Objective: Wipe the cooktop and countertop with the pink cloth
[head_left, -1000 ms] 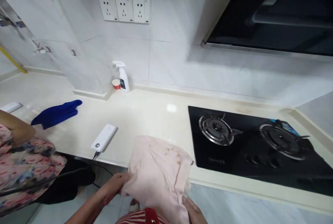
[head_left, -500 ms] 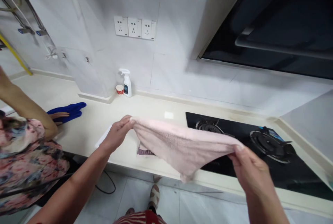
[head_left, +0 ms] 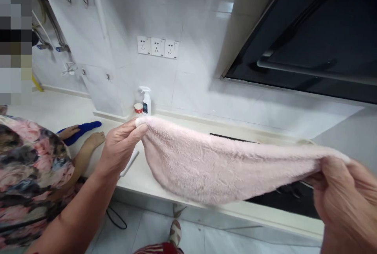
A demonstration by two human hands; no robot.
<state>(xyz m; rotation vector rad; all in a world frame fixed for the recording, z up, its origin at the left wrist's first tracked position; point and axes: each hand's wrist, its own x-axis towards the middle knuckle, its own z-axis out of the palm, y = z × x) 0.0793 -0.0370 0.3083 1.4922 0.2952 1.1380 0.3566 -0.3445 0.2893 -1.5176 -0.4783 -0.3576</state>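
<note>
A pale pink fluffy towel (head_left: pixel 218 163) hangs stretched between my two hands, above the counter and in front of the stove. My left hand (head_left: pixel 122 144) pinches its left corner between thumb and fingers. At the other end my right hand (head_left: pixel 341 191) grips the right corner, its fingers closed round the cloth. The towel sags in the middle, with its lower edge near the counter's front. Most of the black gas stove (head_left: pixel 288 199) is hidden behind the cloth.
A white spray bottle (head_left: pixel 146 102) and a small red-and-white cup (head_left: pixel 138 107) stand against the wall. On the left, another person in a floral top (head_left: pixel 32 163) has hands at a blue cloth (head_left: pixel 84 131) on the counter (head_left: pixel 129 189). A dark range hood (head_left: pixel 309 37) overhangs at right.
The towel has come closer and is spread wider, my right hand moving right and my left hand slightly left and up. The other person's raised arm has come down onto the counter.
</note>
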